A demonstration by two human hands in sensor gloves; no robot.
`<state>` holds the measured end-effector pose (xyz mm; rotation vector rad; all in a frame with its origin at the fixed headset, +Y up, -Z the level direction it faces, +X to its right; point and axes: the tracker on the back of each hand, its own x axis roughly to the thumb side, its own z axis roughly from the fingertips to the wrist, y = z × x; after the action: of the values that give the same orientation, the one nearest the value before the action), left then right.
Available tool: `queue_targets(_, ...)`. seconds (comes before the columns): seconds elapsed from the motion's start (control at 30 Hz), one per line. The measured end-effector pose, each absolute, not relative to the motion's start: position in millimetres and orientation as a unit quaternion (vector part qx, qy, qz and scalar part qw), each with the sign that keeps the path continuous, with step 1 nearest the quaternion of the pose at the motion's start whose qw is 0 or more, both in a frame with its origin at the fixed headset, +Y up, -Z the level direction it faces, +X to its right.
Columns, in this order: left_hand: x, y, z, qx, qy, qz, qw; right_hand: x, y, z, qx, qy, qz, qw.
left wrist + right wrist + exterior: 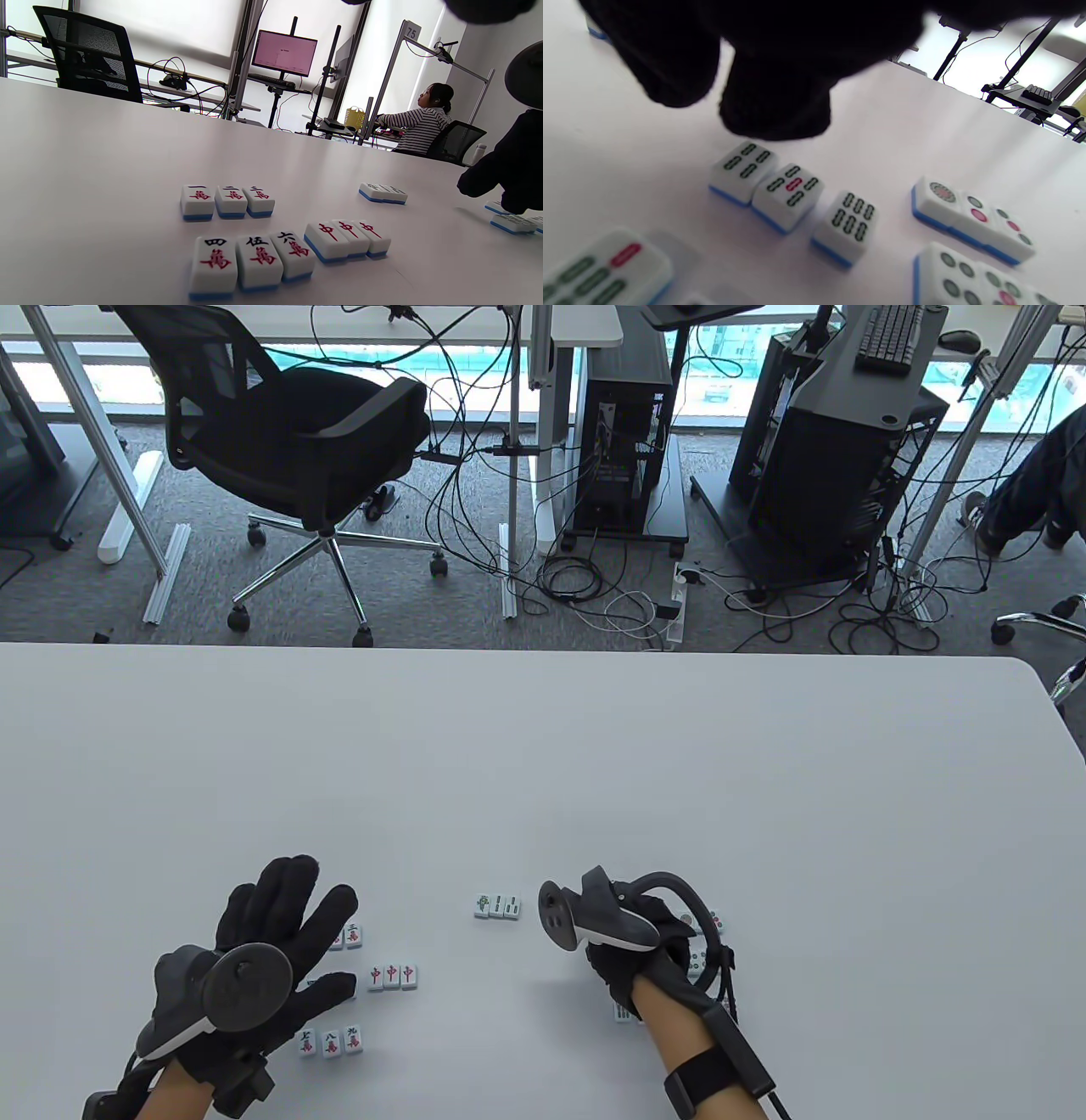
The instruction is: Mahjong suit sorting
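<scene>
The bamboo tiles under the right hand (pixel 645 950) are the ones in play: in the right wrist view a four-bamboo tile (pixel 743 169) and a five-bamboo tile (pixel 788 195) sit touching, while the six-bamboo tile (pixel 847 226) lies just beside them with a small gap and a slight twist. Gloved fingertips (pixel 774 106) hang just above the four, curled downward, and grip nothing that I can see; whether they touch a tile is unclear. To the right sit two rows of dot tiles (pixel 971 218), already closed up. Further left on the white table (pixel 543 746), a short bamboo run (pixel 497 906) stands alone between the hands, three red-dragon tiles (pixel 392 976) lie side by side, and the character tiles form trios, one-two-three (pixel 227 201) behind four-five-six (pixel 252 262), with seven-eight-nine (pixel 331 1042) nearest the person. The left hand (pixel 254 959) lies over that group with fingers spread straight, holding nothing. The step in hand looks like closing the six against the five: push it flat along the table from its far edge, squaring it as it slides, and brace the four so the row does not skew or drift into the dots
</scene>
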<state>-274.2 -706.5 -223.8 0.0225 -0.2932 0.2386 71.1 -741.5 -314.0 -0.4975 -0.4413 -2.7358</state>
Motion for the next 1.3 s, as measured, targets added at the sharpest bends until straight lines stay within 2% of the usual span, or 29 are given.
queue_targets(0.27,-273,-707,-223,0.010,-0.147,0.115,0.982,75,-759,-303,-0.184,-0.140,-0.948,0.220)
queue_targets(0.43,-272,-706,-223,0.011,-0.146,0.117,0.982,69,-764,-303,-0.184,-0.137,-0.948,0.219)
queue_targets(0.57,-272,-706,-223,0.013,-0.148,0.118,0.982,62,-760,-309,-0.184,-0.130,-0.957,0.183)
queue_targets(0.7,-272,-706,-223,0.014,-0.149,0.118,0.982,44,-750,-316,-0.200,-0.058,-0.969,0.130)
queue_targets(0.8,-272,-706,-223,0.016,-0.149,0.120,0.981,29,-749,-322,-0.212,-0.045,-0.969,0.119)
queue_targets(1.0,-273,-705,-222,0.022,-0.152,0.125,0.980,3,-758,-335,-0.204,-0.058,-0.968,0.137)
queue_targets(1.3,-273,-705,-221,0.024,-0.155,0.127,0.980,-7,-765,-344,-0.199,-0.070,-0.970,0.122)
